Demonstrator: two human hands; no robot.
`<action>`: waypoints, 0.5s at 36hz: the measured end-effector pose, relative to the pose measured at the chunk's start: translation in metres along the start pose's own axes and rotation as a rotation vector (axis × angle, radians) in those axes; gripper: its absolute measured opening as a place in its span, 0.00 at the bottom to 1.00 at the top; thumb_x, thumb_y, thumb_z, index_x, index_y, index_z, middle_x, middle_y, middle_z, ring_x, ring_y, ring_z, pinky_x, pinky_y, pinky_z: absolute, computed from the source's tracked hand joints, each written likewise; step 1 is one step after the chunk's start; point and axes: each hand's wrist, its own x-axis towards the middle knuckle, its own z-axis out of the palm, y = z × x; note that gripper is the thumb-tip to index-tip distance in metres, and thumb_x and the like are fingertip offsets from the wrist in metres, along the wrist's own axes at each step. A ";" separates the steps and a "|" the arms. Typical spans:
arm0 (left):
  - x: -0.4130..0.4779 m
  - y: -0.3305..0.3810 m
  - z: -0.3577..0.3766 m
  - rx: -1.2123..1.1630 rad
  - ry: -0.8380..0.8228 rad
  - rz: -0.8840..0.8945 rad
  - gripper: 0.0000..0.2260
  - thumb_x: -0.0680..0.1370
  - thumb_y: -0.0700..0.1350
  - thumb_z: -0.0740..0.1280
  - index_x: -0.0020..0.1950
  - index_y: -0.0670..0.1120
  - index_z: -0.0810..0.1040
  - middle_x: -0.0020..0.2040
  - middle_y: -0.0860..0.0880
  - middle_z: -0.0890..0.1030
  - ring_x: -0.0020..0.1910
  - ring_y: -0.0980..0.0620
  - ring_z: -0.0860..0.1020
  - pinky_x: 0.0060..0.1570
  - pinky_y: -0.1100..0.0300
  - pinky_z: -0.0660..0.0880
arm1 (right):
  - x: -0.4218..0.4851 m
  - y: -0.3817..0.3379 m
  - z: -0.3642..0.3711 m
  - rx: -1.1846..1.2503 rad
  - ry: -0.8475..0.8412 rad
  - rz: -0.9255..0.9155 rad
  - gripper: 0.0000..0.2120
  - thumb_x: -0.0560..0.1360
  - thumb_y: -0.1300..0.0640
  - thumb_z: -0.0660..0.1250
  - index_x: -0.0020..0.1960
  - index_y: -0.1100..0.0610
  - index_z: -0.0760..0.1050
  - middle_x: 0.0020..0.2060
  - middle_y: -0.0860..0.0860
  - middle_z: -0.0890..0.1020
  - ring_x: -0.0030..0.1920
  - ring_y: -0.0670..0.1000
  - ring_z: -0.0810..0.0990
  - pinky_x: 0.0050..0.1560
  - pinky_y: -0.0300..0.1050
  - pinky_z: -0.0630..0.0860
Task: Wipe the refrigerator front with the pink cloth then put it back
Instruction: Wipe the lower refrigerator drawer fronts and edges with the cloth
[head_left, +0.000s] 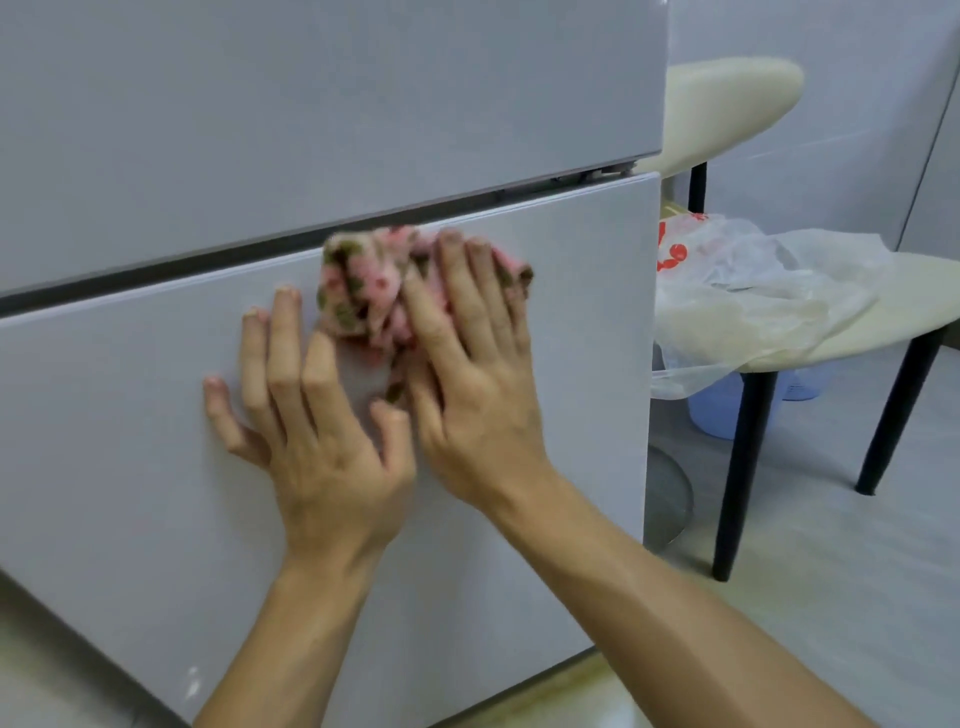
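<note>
— While the right hand (470, 364) presses the bunched pink floral cloth (374, 291) flat-fingered against the glossy white refrigerator front (582, 364), what step would you call this?

— Wiping, I'd judge, and not yet finished. The cloth sits high on the lower panel, just under the dark seam between the panels. The left hand (306, 415) lies beside it, fingers spread and straight on the panel, holding nothing.

— And next?

— Probably steady pressure as the cloth travels over the rest of the panel. Putting it back comes later; I can't tell where it belongs.

— Counts?

— Two hands, one cloth, two door panels. To the right, two cream padded stools with black legs (883, 312), one crumpled clear plastic bag (753, 280) on the nearer seat, and one pale blue plastic tub (722, 410) beneath it.
</note>
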 end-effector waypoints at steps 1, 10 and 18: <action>0.003 -0.004 -0.003 -0.013 0.016 -0.020 0.31 0.72 0.41 0.67 0.75 0.40 0.65 0.81 0.38 0.65 0.82 0.41 0.59 0.78 0.32 0.51 | -0.004 -0.002 0.001 -0.008 -0.023 -0.017 0.26 0.81 0.61 0.63 0.79 0.58 0.67 0.81 0.61 0.64 0.83 0.59 0.58 0.82 0.65 0.55; 0.011 -0.037 -0.021 -0.010 0.039 -0.044 0.29 0.75 0.39 0.66 0.76 0.41 0.67 0.81 0.40 0.64 0.82 0.41 0.59 0.79 0.38 0.50 | 0.008 0.036 -0.018 -0.076 0.094 0.032 0.26 0.84 0.63 0.62 0.81 0.61 0.60 0.81 0.62 0.63 0.83 0.61 0.58 0.83 0.60 0.52; 0.004 -0.074 -0.042 0.021 -0.008 -0.034 0.26 0.77 0.41 0.63 0.77 0.44 0.67 0.81 0.40 0.64 0.82 0.41 0.58 0.80 0.42 0.48 | 0.025 0.000 0.009 -0.004 0.291 0.277 0.31 0.79 0.66 0.58 0.81 0.66 0.59 0.81 0.67 0.58 0.83 0.66 0.53 0.82 0.69 0.48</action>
